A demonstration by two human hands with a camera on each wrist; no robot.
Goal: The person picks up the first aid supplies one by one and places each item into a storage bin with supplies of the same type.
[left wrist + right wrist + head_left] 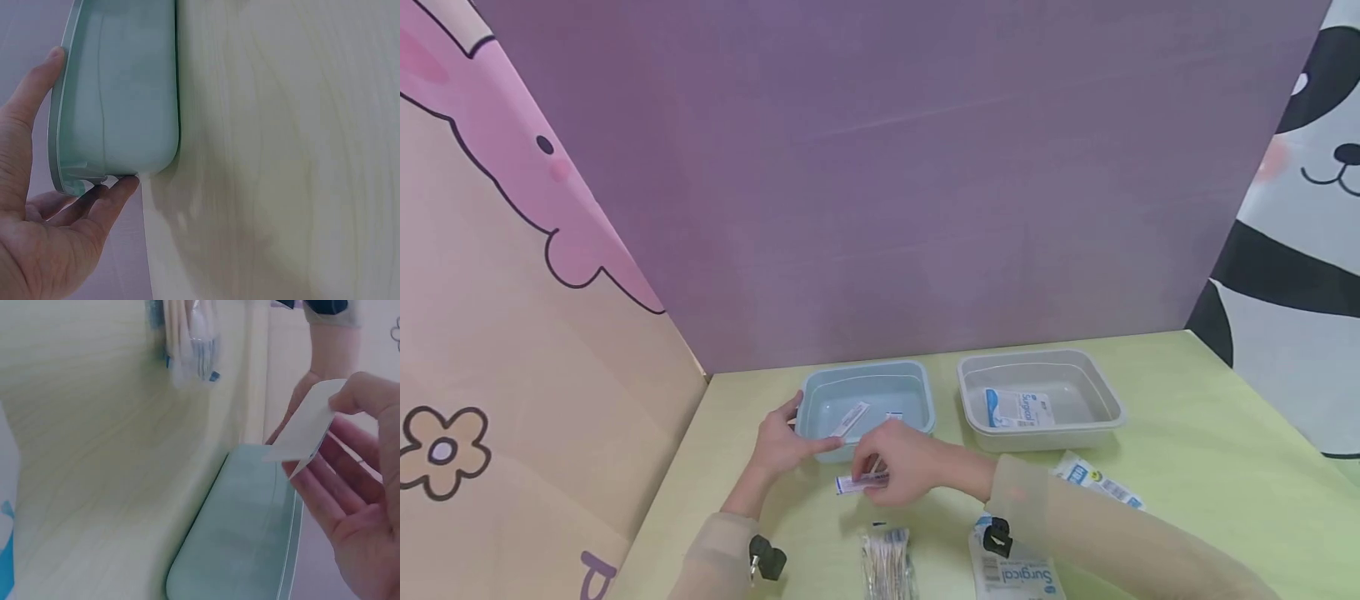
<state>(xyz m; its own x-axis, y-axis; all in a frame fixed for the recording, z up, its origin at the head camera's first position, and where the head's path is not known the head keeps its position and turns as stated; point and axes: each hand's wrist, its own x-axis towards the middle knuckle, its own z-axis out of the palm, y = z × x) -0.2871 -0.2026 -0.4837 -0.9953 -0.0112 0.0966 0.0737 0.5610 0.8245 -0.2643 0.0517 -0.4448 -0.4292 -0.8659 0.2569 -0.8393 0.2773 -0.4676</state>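
Head view, from the left: the left grip [781,446] was closed on the blue tray [868,364] at its nine-o'clock end, thumb on the near rim. Next came the held slip [852,484], a thin white packet pinched in the right grip [906,462] and sticking out from its fingertips towards nine o'clock. Its long axis ran roughly nine to three, outside the tray's near wall, with the tray's hollow at about twelve o'clock from it. The right grip was the nearer to the slip, the left to the tray. The right wrist view showed two white flaps; one folded slip or two, I could not tell.

Counted across the desk [737,417]: two slips inside the blue tray, one tilted [851,419], one partly hidden [893,415]; at the right grip's six o'clock, one swab bag [887,562]; at four, one Surgical pack [1022,575] on the desk; at two, one grey tray [1037,439] with one smaller Surgical pack [1018,408] inside; at three, one narrow pack [1101,482], partly behind the sleeve [1075,521].
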